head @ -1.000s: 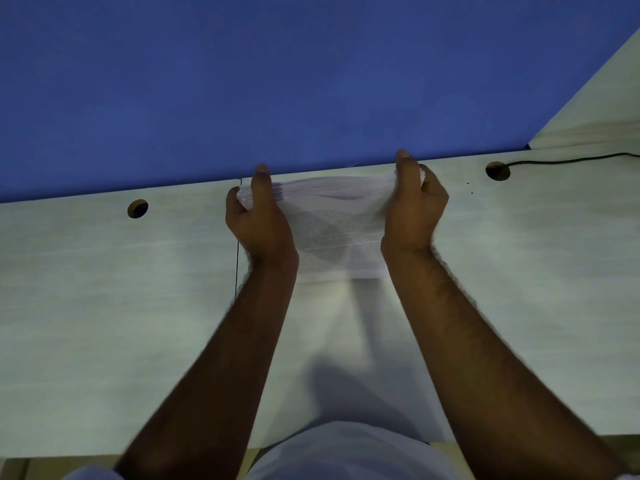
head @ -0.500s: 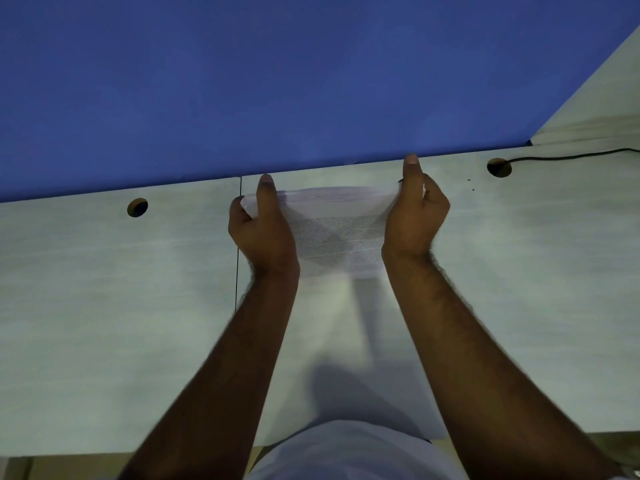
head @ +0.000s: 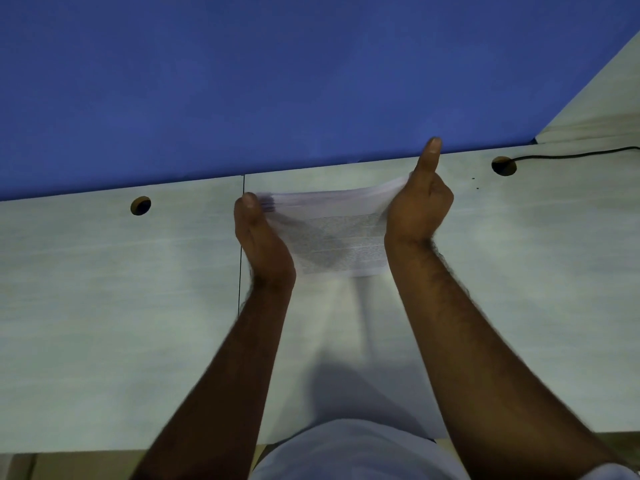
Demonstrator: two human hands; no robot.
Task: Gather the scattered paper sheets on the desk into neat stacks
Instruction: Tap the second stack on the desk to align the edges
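Both hands, left [head: 265, 244] and right [head: 417, 209], grip the paper stack [head: 332, 237] by its side edges; long axis left-right.

A pale, faintly wood-grained desk [head: 104, 306] fills the lower part of the view, its far edge butting against a blue partition [head: 277, 81]. The top is made of two panels that meet at a thin dark seam [head: 240, 265] running from the far edge toward the near one, left of centre. Two round cable holes are cut near the far edge: one on the left panel [head: 140, 205], one on the right panel [head: 504, 165]. A black cable [head: 571, 154] lies on the top, running from the right hole toward the right border. A few tiny dark specks [head: 476, 183] sit just near that hole. A second pale surface [head: 602, 109] angles away at the far right corner.
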